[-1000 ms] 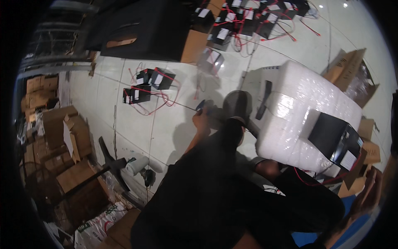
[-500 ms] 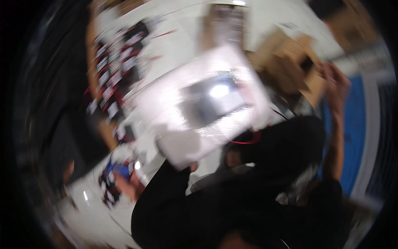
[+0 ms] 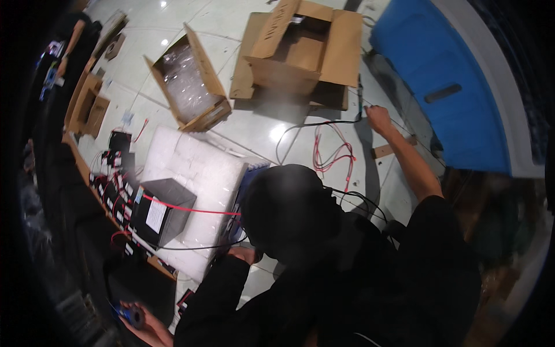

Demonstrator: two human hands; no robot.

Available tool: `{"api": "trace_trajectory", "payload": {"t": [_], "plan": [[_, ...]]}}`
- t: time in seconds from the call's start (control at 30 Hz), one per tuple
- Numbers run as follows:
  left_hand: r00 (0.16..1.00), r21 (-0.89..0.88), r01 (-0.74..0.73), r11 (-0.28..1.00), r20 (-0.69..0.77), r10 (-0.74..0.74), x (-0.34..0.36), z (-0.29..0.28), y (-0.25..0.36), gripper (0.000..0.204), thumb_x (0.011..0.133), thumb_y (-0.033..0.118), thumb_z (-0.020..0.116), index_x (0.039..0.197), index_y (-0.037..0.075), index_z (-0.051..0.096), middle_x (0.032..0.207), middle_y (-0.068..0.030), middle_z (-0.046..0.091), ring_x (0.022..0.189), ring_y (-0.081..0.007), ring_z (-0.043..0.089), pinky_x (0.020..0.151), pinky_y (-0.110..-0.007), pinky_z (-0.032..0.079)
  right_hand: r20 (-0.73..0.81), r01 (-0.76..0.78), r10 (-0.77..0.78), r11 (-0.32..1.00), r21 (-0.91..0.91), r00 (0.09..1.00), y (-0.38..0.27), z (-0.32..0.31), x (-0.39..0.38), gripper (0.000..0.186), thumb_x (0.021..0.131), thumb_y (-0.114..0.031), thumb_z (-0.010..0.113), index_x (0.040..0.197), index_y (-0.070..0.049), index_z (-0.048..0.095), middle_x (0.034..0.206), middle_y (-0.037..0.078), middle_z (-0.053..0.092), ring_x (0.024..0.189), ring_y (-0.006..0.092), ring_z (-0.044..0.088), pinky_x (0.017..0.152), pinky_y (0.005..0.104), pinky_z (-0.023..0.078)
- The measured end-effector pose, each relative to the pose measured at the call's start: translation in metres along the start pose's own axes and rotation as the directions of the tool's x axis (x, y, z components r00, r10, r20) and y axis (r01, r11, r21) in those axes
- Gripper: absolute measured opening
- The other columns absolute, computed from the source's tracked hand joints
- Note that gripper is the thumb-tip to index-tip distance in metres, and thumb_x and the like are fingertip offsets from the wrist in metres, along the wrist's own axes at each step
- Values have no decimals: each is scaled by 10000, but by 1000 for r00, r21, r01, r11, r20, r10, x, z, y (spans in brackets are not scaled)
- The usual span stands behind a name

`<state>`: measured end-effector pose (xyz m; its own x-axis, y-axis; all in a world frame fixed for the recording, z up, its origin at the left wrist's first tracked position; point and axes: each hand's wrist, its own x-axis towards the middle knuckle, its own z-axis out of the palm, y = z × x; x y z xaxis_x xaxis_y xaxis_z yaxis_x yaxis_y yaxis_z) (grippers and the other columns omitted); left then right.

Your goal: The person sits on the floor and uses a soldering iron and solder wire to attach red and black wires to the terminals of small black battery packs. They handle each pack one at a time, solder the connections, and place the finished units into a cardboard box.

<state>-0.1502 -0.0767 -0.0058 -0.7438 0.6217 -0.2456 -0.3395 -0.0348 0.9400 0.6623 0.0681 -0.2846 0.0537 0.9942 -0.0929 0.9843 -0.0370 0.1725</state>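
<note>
At the lower left, my left hand (image 3: 147, 327) is closed around a small blue spool (image 3: 132, 314) with a dark round core. My right hand (image 3: 380, 120), far out at the right, is closed with its fingertips at a thin dark tool (image 3: 360, 97), which looks like a soldering iron on a black cord. Left of centre, a black battery (image 3: 159, 214) with a white label sits on a white foam block (image 3: 196, 168) wrapped in clear film. A red wire (image 3: 193, 208) and a black wire (image 3: 199, 248) run from the battery toward my dark-clothed knee.
An open carton (image 3: 289, 72) stands at the far side, beside a smaller carton (image 3: 219, 107) holding clear wrap. Several small batteries (image 3: 113, 196) line the left. Red wires (image 3: 332, 151) lie on the tiles. A blue panel (image 3: 439, 92) stands right; another person's arm (image 3: 70, 49) shows upper left.
The view has swung and become sharp. My right hand has left the side of a carton and is now at the thin tool. My left hand now sits lower, beside the row of batteries.
</note>
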Motion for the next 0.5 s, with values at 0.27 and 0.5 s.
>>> {"api": "trace_trajectory", "payload": {"t": [0.27,0.5], "plan": [[977,166,-73,983,210,37,-37,44,78,351,1008,311,551,1162,-1,596,1045,-149,677,894,-212,678,852,-416,572,54,131,-134,990,60,989,40,74,63,183,935,-52,444,1060,25,553,839,232,663,760,399,662,639,484,535],[919,325,-272,906,368,144,-34,120,59,396,1014,261,502,1238,-63,543,984,-128,637,841,-181,649,800,-383,585,-224,82,-40,980,183,974,48,52,1,355,924,-12,538,1272,55,546,966,232,658,899,378,657,729,434,538]]}}
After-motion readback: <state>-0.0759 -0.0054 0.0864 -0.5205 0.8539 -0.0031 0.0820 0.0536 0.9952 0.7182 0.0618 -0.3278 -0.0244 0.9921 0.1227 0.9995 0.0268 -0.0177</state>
